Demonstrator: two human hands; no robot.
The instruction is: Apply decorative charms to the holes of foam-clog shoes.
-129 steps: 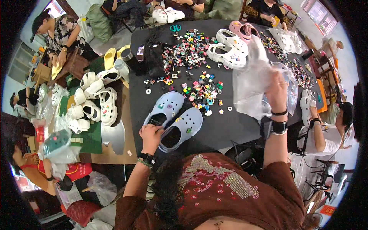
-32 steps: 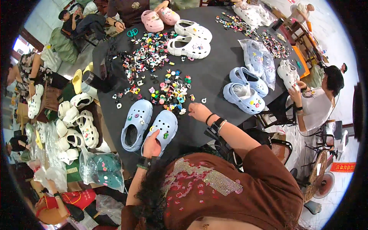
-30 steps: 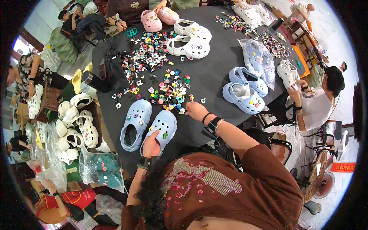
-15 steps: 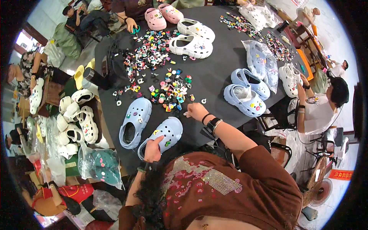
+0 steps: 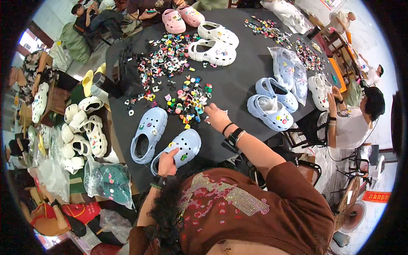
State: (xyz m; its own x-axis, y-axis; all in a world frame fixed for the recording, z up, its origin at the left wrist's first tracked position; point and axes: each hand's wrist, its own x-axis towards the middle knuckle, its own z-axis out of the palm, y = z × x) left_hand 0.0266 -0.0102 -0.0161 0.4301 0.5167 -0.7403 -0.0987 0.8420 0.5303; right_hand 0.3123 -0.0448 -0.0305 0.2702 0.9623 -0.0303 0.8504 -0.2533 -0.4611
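My left hand (image 5: 167, 165) grips the heel side of a light blue clog (image 5: 187, 144) that carries a few charms, one of them green. Its mate (image 5: 148, 134) lies just left of it on the dark table, toe pointing away. My right hand (image 5: 217, 118) is over the table at the right edge of a pile of small colourful shoe charms (image 5: 187, 100). Its fingers reach toward the pile, apart from each other; a small whitish spot shows by them, too small to make out.
White clogs (image 5: 212, 52) and pink clogs (image 5: 174, 22) stand beyond another charm heap (image 5: 165, 59). Blue clogs (image 5: 272, 112) and a bagged pair (image 5: 289, 70) lie right. A dark cylinder (image 5: 106, 85) stands at the left edge, near cream clogs (image 5: 97, 136). Co-workers sit around.
My right hand has moved slightly up toward the charm pile, its fingers extending. My left hand keeps hold of the clog. The co-worker's hand across the table has drawn back from the charm heap.
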